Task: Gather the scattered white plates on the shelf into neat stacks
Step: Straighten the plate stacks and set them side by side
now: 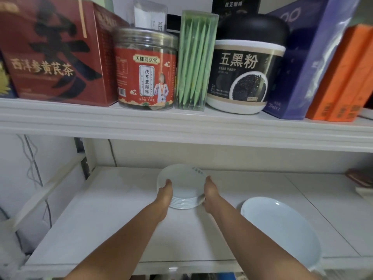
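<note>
Both hands clamp the pile — left hand (166,192) and right hand (210,191) press opposite rims of the stack of small round white glazed plates (182,188), sitting mid-way back on the white lower shelf (113,215). Stack looks tidy, edges ribbed and even. One large shallow white dish (280,229) lies apart near the front edge — possibly unstacked work, though further plates may sit out of frame.

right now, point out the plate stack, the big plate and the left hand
plate stack (184,185): head view, on the face of the top plate
big plate (282,229): head view, on its bare inner surface
left hand (166,191): head view, on the back of the hand at the stack's left edge
</note>
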